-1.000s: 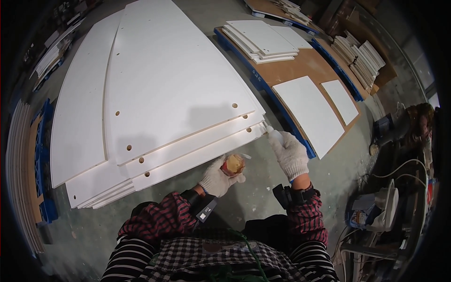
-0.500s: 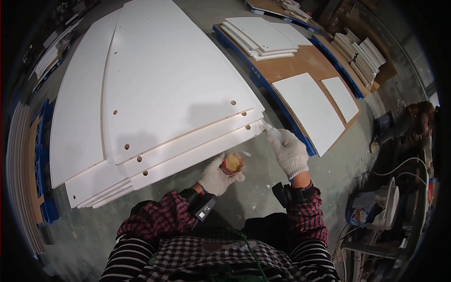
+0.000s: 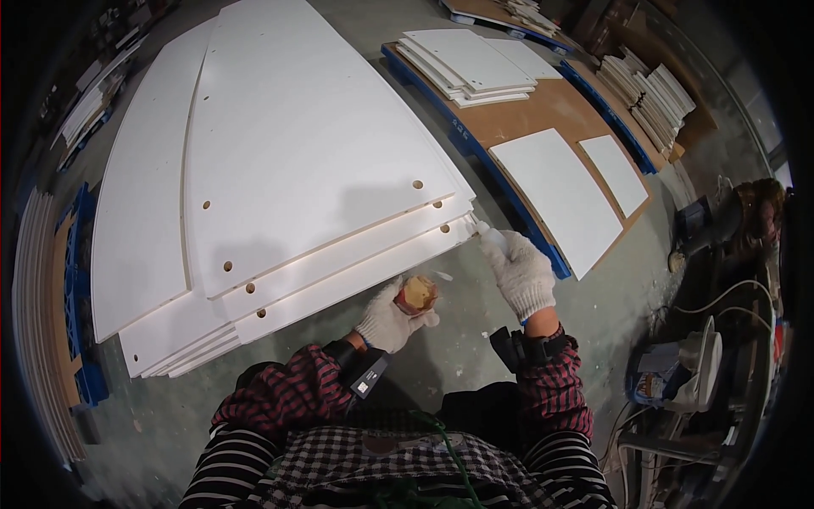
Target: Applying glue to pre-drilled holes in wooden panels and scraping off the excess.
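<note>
Boards (image 3: 297, 110) lie stacked from upper left to mid-frame; work looks underway at their corner right of centre, though how much is finished I can't tell. Left hand (image 3: 387, 324) curls around a cup (image 3: 416, 296), right hand (image 3: 520, 276) grips a white tool (image 3: 490, 235) by that corner.

Blue pallet (image 3: 459, 129), probably a white bucket (image 3: 703, 366)
</note>
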